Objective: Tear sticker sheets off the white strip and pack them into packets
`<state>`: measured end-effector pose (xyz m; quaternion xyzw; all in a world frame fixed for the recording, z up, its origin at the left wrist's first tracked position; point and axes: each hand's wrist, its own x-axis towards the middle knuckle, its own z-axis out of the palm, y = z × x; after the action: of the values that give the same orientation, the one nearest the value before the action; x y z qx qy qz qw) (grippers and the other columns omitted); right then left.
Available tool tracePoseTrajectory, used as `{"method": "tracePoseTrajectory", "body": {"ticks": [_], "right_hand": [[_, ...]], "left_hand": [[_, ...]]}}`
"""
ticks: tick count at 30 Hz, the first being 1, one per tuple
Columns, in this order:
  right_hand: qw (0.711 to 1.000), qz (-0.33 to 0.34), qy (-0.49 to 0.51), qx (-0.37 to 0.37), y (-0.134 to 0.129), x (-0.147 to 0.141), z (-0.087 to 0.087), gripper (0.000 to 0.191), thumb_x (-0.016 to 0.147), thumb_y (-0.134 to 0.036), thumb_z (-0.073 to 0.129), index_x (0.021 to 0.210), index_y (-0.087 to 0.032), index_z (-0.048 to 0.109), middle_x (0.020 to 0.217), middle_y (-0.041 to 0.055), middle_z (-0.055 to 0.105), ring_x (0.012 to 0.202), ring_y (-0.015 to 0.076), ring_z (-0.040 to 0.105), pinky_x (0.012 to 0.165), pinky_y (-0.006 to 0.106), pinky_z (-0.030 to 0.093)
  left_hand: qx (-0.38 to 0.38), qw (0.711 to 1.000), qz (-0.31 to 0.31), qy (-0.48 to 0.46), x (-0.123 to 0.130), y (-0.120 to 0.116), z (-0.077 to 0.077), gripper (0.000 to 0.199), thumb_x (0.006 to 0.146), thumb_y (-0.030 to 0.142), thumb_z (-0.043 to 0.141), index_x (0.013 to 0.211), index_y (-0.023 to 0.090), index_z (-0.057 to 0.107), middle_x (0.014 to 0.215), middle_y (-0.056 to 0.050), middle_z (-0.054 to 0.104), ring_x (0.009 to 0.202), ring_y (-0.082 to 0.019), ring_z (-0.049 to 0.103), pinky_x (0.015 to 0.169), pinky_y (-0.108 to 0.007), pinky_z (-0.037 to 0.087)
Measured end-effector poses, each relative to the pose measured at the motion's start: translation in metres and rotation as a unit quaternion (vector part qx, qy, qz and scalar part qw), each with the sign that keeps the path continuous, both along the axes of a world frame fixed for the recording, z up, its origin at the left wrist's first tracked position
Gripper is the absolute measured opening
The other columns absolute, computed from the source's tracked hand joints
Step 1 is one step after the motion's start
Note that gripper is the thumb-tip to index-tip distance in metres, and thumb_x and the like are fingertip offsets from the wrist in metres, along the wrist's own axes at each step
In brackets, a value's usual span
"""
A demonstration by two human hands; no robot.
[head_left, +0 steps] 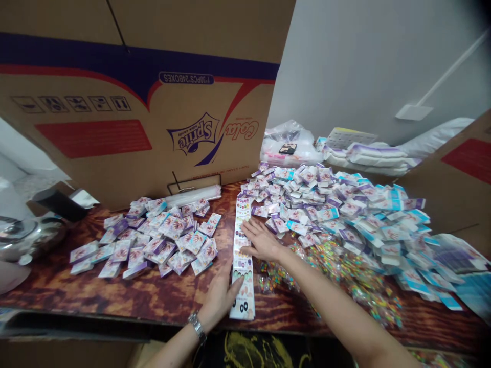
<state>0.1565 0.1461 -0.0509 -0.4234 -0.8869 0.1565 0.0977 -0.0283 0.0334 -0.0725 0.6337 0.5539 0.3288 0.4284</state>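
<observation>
A long narrow stack of printed sticker sheets (242,266) lies on the table, pointing away from me. My right hand (264,241) rests on the stack's upper half from the right, fingers stretched out and apart. At the lower left edge of the strip is my left hand (219,295), its thumb over the sheets and its fingers extended along the side; a metal watch (197,327) is on that wrist. Left of the strip sits a pile of small white and purple boxes (169,227). To its right spreads a heap of small clear packets with colourful pieces (345,271).
A large upright cardboard carton (149,112) stands behind the left pile. A bigger heap of small boxes (345,204) covers the right side. Plastic bags (287,138) lie at the back, and a shiny metal kettle-like vessel (32,235) stands far left on the brown table (153,296).
</observation>
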Motion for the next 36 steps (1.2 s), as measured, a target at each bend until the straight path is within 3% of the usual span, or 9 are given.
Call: {"method": "tracePoseTrajectory", "body": {"ticks": [5,9,11,13,16,19,25,30,36], "right_hand": [[0.999,-0.044,0.001,0.016,0.008,0.007,0.004,0.063,0.08,-0.056,0.053,0.136,-0.029,0.04,0.142,0.0022,0.039,0.134,0.0252,0.027,0.109,0.042,0.02],[0.971,-0.233,-0.004,0.047,0.04,0.043,0.008,0.062,0.09,-0.052,0.034,0.144,-0.021,0.023,0.15,0.0136,0.017,0.137,0.0357,0.012,0.103,0.062,0.013],[0.952,-0.303,-0.016,0.04,0.052,0.062,0.004,0.062,0.09,-0.052,0.035,0.143,-0.019,0.027,0.149,0.019,0.017,0.134,0.0432,0.013,0.095,0.071,0.014],[0.946,-0.321,-0.029,0.021,0.056,0.072,-0.004,0.059,0.088,-0.053,0.04,0.138,-0.022,0.038,0.146,0.0193,0.026,0.13,0.0439,0.024,0.093,0.07,0.02],[0.954,-0.297,-0.039,0.006,0.048,0.068,-0.012,0.056,0.085,-0.053,0.047,0.134,-0.027,0.044,0.144,0.0162,0.031,0.127,0.0402,0.033,0.095,0.064,0.025],[0.963,-0.268,-0.034,0.026,0.032,0.049,-0.007,0.063,0.084,-0.055,0.048,0.139,-0.029,0.033,0.15,0.0139,0.018,0.133,0.0393,0.021,0.1,0.063,0.018],[0.999,0.005,-0.02,0.033,0.013,0.01,0.01,0.082,0.08,-0.06,0.05,0.145,-0.018,0.02,0.15,0.0135,0.016,0.137,0.0322,0.015,0.108,0.052,0.015],[0.999,0.026,-0.038,0.022,0.011,-0.001,0.003,0.081,0.079,-0.062,0.05,0.14,-0.012,0.033,0.144,0.0166,0.033,0.133,0.0328,0.026,0.108,0.053,0.014],[0.999,0.008,-0.022,0.045,0.005,-0.003,0.005,0.053,0.085,-0.052,0.051,0.13,-0.024,0.048,0.135,0.0084,0.049,0.128,0.0282,0.038,0.107,0.053,0.016]], "left_hand": [[-0.015,1.0,0.011,0.002,0.001,0.001,0.001,0.059,0.078,0.033,0.056,0.132,0.015,0.042,0.132,-0.013,0.051,0.124,-0.029,0.044,0.104,-0.041,0.032],[-0.019,1.0,0.013,0.009,0.001,-0.001,0.004,0.057,0.078,0.033,0.056,0.131,0.015,0.045,0.129,-0.014,0.054,0.12,-0.03,0.048,0.101,-0.041,0.035],[-0.031,0.999,0.021,0.011,0.002,-0.001,0.006,0.059,0.077,0.033,0.057,0.131,0.013,0.045,0.13,-0.015,0.053,0.121,-0.031,0.048,0.102,-0.04,0.034],[-0.038,0.999,0.023,0.011,0.003,-0.001,0.006,0.06,0.077,0.033,0.056,0.132,0.012,0.043,0.131,-0.016,0.051,0.122,-0.03,0.046,0.103,-0.039,0.033],[-0.038,0.999,0.016,0.011,0.003,-0.002,0.009,0.06,0.079,0.033,0.054,0.133,0.011,0.042,0.133,-0.016,0.05,0.123,-0.029,0.045,0.103,-0.039,0.033],[-0.035,0.999,0.005,-0.006,0.003,-0.003,0.013,0.06,0.079,0.033,0.055,0.134,0.013,0.04,0.133,-0.014,0.05,0.123,-0.028,0.046,0.103,-0.038,0.033],[0.009,1.0,0.003,0.028,0.005,-0.002,0.009,0.063,0.083,0.031,0.05,0.14,0.013,0.031,0.142,-0.014,0.038,0.131,-0.027,0.034,0.107,-0.039,0.027],[0.03,0.997,-0.016,0.071,0.006,-0.002,0.001,0.06,0.085,0.03,0.047,0.14,0.011,0.03,0.138,-0.016,0.042,0.127,-0.027,0.039,0.105,-0.042,0.031],[0.052,0.994,-0.021,0.097,0.004,0.001,0.005,0.06,0.083,0.027,0.049,0.138,0.012,0.032,0.133,-0.017,0.048,0.122,-0.027,0.045,0.101,-0.042,0.037]]}}
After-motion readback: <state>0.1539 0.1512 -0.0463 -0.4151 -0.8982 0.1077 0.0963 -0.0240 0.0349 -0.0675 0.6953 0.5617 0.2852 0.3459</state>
